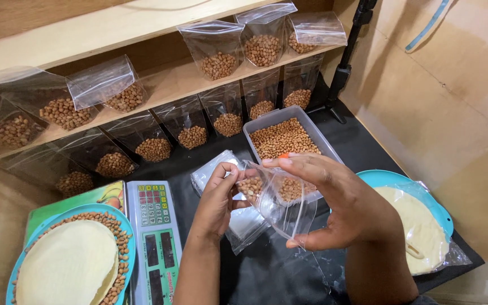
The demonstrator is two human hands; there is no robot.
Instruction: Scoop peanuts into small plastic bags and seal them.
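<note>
Both my hands hold one small clear plastic bag (280, 203) with a handful of peanuts in it, above the black table. My left hand (217, 200) pinches the bag's top left corner. My right hand (340, 203) grips its top edge and right side, thumb under the bottom corner. Just behind the bag stands a grey rectangular tub (317, 135) full of peanuts. A pile of empty clear bags (244, 223) lies under my hands.
Two wooden shelves (165, 85) at the back carry several filled peanut bags. A digital scale (153, 237) sits at the left beside a blue tray (122, 217) of peanuts with a pale disc. Another blue plate (391, 181) with a pale wafer lies at the right. A black stand (345, 62) rises behind.
</note>
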